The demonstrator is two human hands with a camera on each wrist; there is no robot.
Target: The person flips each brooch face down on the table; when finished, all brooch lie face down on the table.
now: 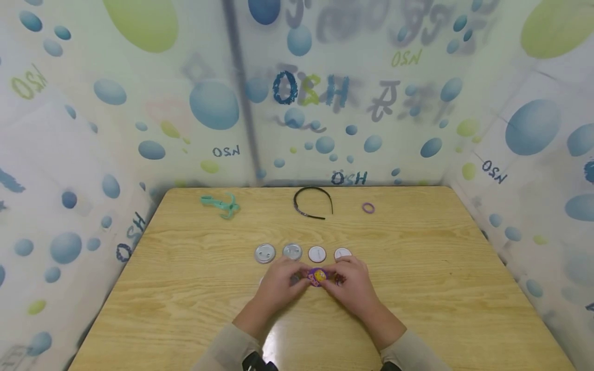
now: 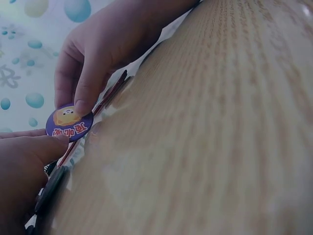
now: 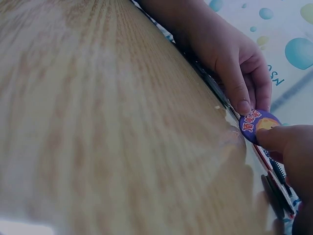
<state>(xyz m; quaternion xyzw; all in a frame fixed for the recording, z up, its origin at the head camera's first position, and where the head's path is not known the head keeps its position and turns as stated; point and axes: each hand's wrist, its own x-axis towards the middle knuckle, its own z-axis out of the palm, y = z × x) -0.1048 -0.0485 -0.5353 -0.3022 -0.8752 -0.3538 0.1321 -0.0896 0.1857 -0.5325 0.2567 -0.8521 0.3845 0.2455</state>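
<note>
A round purple pin badge (image 1: 317, 277), printed with a yellow cartoon figure and lettering, is held face up between both hands. My left hand (image 1: 280, 281) pinches its left edge between thumb and fingers. On the opposite edge, my right hand (image 1: 351, 283) has the same kind of pinch. In the left wrist view the badge (image 2: 69, 122) appears tilted, with a thumb on each side of its face. Just beyond the hands lies a row of face-down badges: two silver-backed ones (image 1: 265, 253) on the left and two white-backed ones (image 1: 317, 253) on the right, the rightmost partly covered by my right hand.
Along the back of the wooden table (image 1: 195, 288) lie a green claw hair clip (image 1: 221, 205), a black headband (image 1: 297, 202) and a purple hair tie (image 1: 368, 207). Patterned white curtain walls (image 1: 297, 154) with blue and green dots enclose the table's back and sides.
</note>
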